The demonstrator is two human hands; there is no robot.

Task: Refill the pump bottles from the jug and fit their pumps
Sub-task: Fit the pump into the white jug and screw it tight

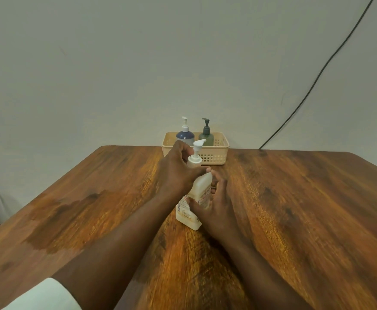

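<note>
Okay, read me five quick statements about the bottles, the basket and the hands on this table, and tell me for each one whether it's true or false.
1. Two pump bottles stand in the beige basket. True: a blue bottle and a green bottle.
2. The white bottle lies flat on the table. False: it stands on the table, tilted, held by both hands.
3. The left hand grips the white bottle at its pump collar. True.
4. The right hand rests idle on the table. False: it holds the white bottle's body.
5. The basket sits at the table's near edge. False: it sits at the far edge, by the wall.
</note>
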